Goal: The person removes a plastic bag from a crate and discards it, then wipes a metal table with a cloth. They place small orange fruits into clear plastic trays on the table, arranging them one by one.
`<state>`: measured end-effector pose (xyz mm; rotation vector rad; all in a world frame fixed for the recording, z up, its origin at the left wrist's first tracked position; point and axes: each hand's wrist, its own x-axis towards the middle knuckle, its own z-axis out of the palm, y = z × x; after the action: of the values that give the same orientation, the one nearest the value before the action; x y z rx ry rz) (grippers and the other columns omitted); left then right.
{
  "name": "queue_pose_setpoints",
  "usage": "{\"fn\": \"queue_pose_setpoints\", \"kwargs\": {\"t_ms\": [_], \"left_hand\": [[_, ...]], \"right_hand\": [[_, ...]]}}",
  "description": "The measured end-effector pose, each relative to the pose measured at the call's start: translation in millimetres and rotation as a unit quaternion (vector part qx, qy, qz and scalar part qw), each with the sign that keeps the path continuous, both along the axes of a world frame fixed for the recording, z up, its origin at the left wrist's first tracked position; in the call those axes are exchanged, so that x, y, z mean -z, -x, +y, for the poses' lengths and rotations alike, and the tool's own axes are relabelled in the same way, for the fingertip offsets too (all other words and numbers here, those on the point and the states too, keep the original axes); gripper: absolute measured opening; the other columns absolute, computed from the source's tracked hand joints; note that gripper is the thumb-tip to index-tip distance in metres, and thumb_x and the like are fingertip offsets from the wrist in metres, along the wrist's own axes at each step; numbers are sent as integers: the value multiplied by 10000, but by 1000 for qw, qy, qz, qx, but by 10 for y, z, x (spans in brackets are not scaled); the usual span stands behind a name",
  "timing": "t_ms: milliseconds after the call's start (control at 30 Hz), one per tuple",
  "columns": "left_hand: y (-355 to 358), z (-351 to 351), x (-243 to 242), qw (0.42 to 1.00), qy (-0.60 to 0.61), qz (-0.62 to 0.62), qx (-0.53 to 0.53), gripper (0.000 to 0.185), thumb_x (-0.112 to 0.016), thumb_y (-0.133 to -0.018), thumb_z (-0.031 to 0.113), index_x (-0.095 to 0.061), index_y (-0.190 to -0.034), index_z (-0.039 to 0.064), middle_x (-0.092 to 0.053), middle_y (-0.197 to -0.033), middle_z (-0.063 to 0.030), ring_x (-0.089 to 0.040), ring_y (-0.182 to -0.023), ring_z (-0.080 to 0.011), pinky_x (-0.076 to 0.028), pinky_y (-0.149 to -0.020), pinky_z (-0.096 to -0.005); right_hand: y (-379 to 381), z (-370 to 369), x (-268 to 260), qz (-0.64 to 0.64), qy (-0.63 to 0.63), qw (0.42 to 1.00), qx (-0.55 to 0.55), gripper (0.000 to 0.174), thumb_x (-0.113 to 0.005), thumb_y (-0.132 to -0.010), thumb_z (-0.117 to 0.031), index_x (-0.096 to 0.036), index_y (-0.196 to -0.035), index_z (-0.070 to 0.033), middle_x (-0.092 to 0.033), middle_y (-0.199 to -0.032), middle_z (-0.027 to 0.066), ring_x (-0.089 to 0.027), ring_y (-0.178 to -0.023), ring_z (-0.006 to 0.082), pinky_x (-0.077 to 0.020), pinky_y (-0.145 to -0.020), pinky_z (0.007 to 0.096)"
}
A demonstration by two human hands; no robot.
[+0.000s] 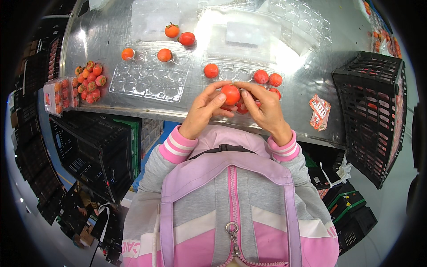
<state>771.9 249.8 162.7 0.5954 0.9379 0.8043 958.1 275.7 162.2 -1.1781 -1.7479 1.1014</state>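
Between my left hand and my right hand is a round red tomato-like fruit. The left fingers and thumb grip it; the right fingertips are at its stem and right side. Beneath my hands lies a clear plastic punnet with its lid folded back, holding several red fruits, partly hidden by the hands. To the left, a second clear punnet has an orange fruit and an orange-red fruit in its far row. Two more fruits rest on or beside its lid.
A heap of fruits and filled packs sit at the metal table's left end. Printed cards lie at right, near a tilted black crate. Empty clear trays lie at the far side. An open black crate stands below left.
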Motion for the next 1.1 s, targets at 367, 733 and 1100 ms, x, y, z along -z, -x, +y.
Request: {"fn": "queue_pose_setpoints", "kwargs": {"t_ms": [367, 733, 1100], "left_hand": [[53, -38, 25, 996, 58, 44, 56, 431, -439, -993, 356, -465, -1250, 11, -634, -1062, -172, -679, -856, -241, -568, -768, -338], [-15, -22, 82, 980, 141, -140, -12, 644, -219, -1017, 509, -454, -1305, -16, -598, -1201, -211, -642, -1045, -264, -555, -826, -381], [46, -13, 103, 992, 87, -90, 31, 541, -335, -1011, 492, -494, -1250, 33, -628, -1058, -110, -634, -887, -178, -520, -725, -300]], "right_hand": [[42, -51, -39, -61, -43, 996, -44, 198, -614, -865, -36, -670, -1053, -18, -662, -782, 115, -639, -638, 199, -492, -563, 296], [134, -32, -43, -69, -137, 988, 6, 383, -808, -695, -164, -638, -1010, -27, -652, -902, 111, -648, -763, 254, -517, -635, 322], [71, -35, -5, -13, -125, 991, -35, 474, -811, -669, -69, -609, -1093, -4, -632, -1006, 124, -622, -864, 224, -518, -691, 307]]}}
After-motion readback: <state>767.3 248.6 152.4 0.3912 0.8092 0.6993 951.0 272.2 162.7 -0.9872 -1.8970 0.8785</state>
